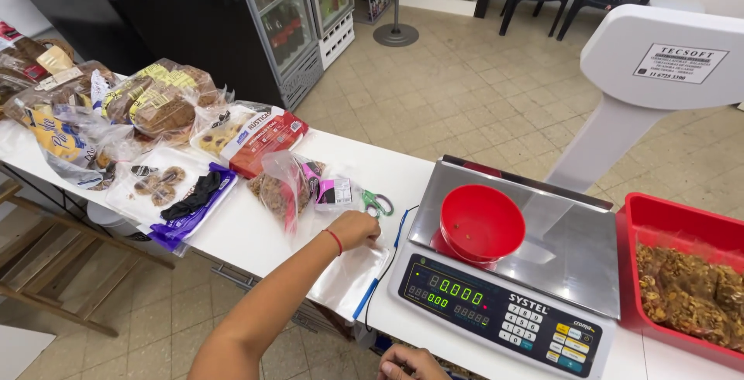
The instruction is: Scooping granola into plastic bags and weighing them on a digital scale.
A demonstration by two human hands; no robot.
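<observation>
Left hand (355,229): arm stretched across the white table (256,225), fingers curled down and pressed onto the top of a flat clear plastic bag (350,275); red cord on the wrist.
Right hand (411,364): at the near edge of the table, only the knuckles in view, fingers folded in; cannot tell whether it holds anything.
Clear plastic bag: lies flat near the table's front edge, just left of the scale, its lower end hanging over the edge.
Blue pen (385,267): lies along the bag's right side, between bag and scale.
Scissors (378,203): green handles, on the table just beyond the left hand, apart from it.
Scale (511,302): digital, steel platform, green digits lit on the front panel, toward the right end of the table.
Red bowl (481,222): sits on the scale's platform, a few crumbs inside.
Red tray (682,271): at the right edge of the table, beside the scale, lined with plastic and holding brown nut-like pieces.
Bag of brown biscuits (279,190): clear, standing left of the scissors, mid table.
Packaged breads and biscuits (147,109): crowd the far left end of the table.
Drinks fridge (287,24): glass doors, on the floor behind the table.
</observation>
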